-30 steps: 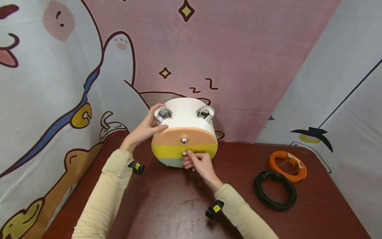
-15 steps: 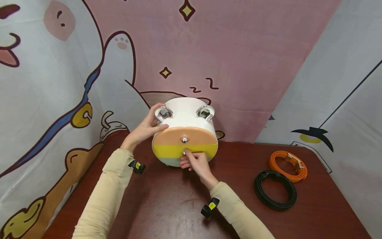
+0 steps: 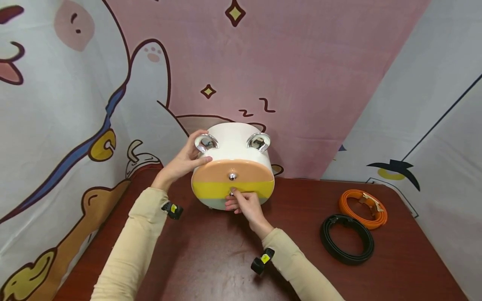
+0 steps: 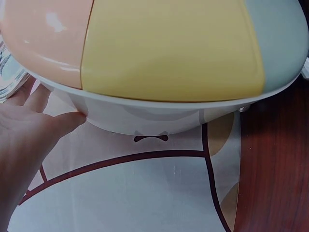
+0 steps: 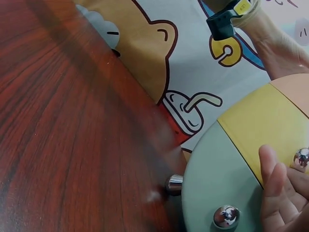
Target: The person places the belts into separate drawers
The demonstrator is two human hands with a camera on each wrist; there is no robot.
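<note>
Looking from the head view, we rest our left hand (image 3: 183,159) spread along the side of the box (image 3: 233,166), beside a silver handle (image 3: 207,143). Our right hand (image 3: 249,207) is at the middle knob (image 5: 301,158), and a coiled black strap (image 3: 351,259) and orange strap (image 3: 343,204) lie well to its right. In the left wrist view, our left thumb (image 4: 72,121) touches the white wall (image 4: 130,117). In the right wrist view, we cannot tell whether our right fingers (image 5: 276,186) pinch the middle knob; the lower knob (image 5: 226,216) is near them.
</note>
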